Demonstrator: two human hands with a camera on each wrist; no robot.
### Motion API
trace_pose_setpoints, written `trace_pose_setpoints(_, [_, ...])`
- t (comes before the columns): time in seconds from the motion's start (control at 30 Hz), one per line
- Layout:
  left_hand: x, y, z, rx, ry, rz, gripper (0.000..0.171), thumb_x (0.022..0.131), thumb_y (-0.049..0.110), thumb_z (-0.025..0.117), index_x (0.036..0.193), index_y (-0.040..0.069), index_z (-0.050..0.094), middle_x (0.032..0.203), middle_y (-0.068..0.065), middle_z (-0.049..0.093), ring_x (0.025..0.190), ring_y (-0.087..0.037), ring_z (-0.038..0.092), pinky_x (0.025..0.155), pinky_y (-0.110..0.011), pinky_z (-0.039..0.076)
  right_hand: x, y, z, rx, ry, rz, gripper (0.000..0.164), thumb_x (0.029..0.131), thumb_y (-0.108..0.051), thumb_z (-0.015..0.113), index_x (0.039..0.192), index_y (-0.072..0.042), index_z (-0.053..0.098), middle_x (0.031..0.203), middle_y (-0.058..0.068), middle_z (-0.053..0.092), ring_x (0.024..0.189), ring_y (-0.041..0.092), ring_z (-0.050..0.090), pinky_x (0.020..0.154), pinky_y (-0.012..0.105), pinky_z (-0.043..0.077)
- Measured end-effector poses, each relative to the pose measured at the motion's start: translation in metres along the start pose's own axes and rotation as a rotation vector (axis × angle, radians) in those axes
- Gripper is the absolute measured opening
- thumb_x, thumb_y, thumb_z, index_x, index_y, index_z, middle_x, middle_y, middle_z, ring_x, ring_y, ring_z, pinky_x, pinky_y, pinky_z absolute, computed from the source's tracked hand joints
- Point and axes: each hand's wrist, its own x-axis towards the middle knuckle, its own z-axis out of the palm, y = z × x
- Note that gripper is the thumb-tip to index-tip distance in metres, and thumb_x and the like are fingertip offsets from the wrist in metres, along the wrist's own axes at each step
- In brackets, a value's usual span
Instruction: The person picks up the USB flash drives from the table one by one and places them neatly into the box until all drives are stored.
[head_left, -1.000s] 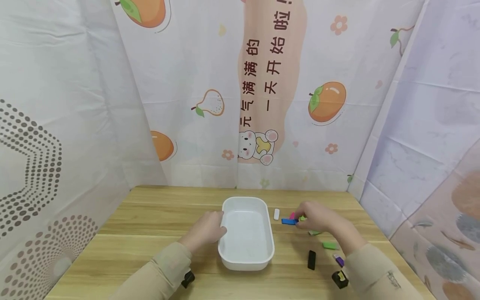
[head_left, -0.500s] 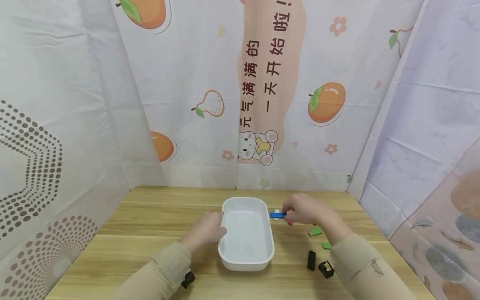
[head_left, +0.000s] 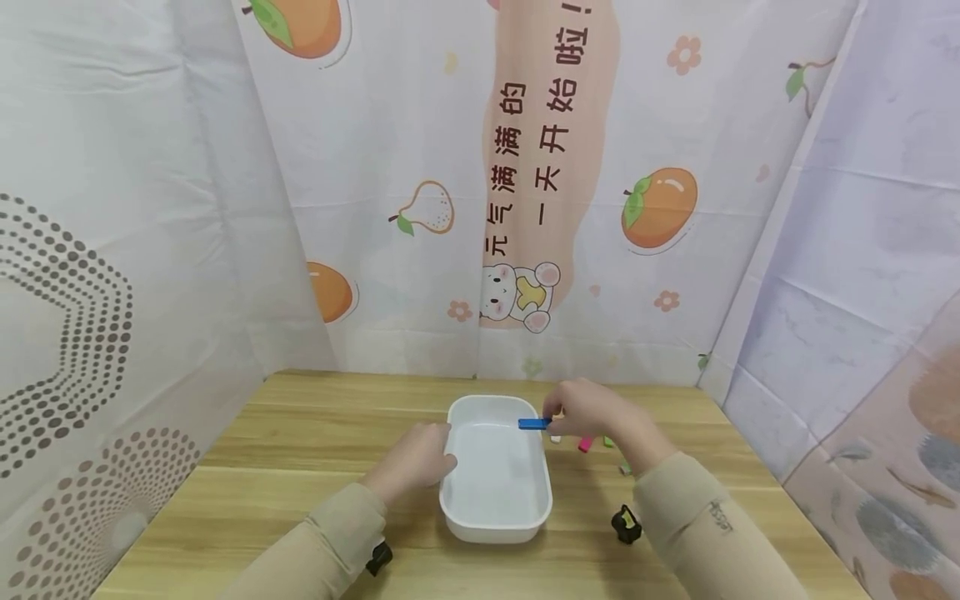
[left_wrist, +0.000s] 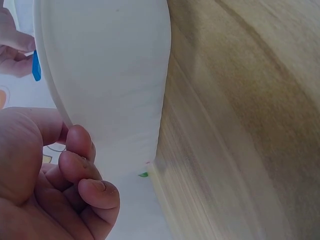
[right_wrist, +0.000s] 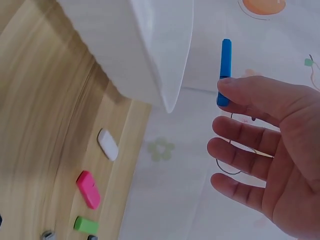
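Observation:
My right hand (head_left: 588, 408) pinches one end of a blue USB flash drive (head_left: 532, 424) between thumb and forefinger, holding it above the right side of a white plastic tub (head_left: 495, 533). In the right wrist view, the blue drive (right_wrist: 226, 60) points away from the thumb, and the other fingers (right_wrist: 245, 162) are spread apart. My left hand (head_left: 411, 458) grips the tub's left rim; the left wrist view shows its thumb and curled fingers (left_wrist: 80, 167) at that rim. The tub's visible floor has nothing on it.
Right of the tub on the wooden table (head_left: 322, 433) lie a white stick (right_wrist: 108, 145), a pink one (right_wrist: 89, 190) and a green one (right_wrist: 86, 225). A metal-ended piece (right_wrist: 48, 235) is partly cut off. A printed curtain (head_left: 420, 283) hangs behind the table.
My right hand has lifted the blue flash drive off the spot by the pink stick and carried it left over the tub's edge. The left hand stays on the rim.

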Motion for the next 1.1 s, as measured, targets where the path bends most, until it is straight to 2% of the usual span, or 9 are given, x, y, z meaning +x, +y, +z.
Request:
trace_pose_setpoints(0.23, [0.000, -0.002, 0.001, -0.005, -0.001, 0.001, 0.043, 0.087, 0.012, 0.069, 0.124, -0.009, 0.064, 0.092, -0.010, 0.069, 0.070, -0.016, 0.058, 0.065, -0.031, 0.055, 0.015, -0.010, 0.002, -0.061, 0.002, 0.004, 0.005, 0.085, -0.021, 0.082, 0.088, -0.022, 0.078, 0.084, -0.008, 0.062, 0.081, 0.016, 0.055, 0.076, 0.035, 0.050])
trace_pose_setpoints(0.47, [-0.002, 0.000, -0.001, -0.024, -0.009, -0.002, 0.041, 0.087, 0.011, 0.068, 0.123, -0.008, 0.064, 0.084, -0.005, 0.065, 0.066, -0.016, 0.058, 0.060, -0.029, 0.053, 0.030, -0.022, 0.001, -0.043, -0.029, 0.030, 0.008, 0.087, -0.022, 0.081, 0.094, -0.020, 0.079, 0.084, -0.008, 0.062, 0.083, 0.017, 0.056, 0.077, 0.035, 0.051])
trace_pose_setpoints(0.73, [-0.002, -0.001, -0.001, -0.031, -0.001, 0.004, 0.038, 0.086, 0.011, 0.068, 0.120, -0.007, 0.065, 0.082, -0.003, 0.063, 0.068, -0.016, 0.057, 0.063, -0.031, 0.052, 0.045, -0.028, 0.006, -0.047, -0.040, 0.021, 0.009, 0.087, -0.023, 0.081, 0.095, -0.020, 0.078, 0.083, -0.008, 0.062, 0.080, 0.015, 0.056, 0.074, 0.034, 0.051])
trace_pose_setpoints(0.93, [-0.002, 0.000, 0.000, -0.024, 0.009, 0.006, 0.036, 0.085, 0.011, 0.068, 0.117, -0.006, 0.066, 0.079, -0.002, 0.061, 0.066, -0.016, 0.056, 0.061, -0.032, 0.051, 0.054, -0.033, 0.007, -0.014, -0.053, 0.035, 0.009, 0.087, -0.021, 0.081, 0.096, -0.020, 0.079, 0.084, -0.008, 0.063, 0.080, 0.015, 0.058, 0.073, 0.034, 0.052])
trace_pose_setpoints(1.1, [-0.003, 0.001, -0.001, -0.037, 0.010, 0.004, 0.037, 0.086, 0.010, 0.069, 0.118, -0.007, 0.065, 0.085, -0.005, 0.065, 0.070, -0.017, 0.057, 0.065, -0.033, 0.053, 0.064, -0.037, 0.006, -0.019, -0.066, 0.015, 0.009, 0.088, -0.020, 0.081, 0.097, -0.017, 0.079, 0.086, -0.007, 0.066, 0.081, 0.015, 0.060, 0.076, 0.035, 0.054])
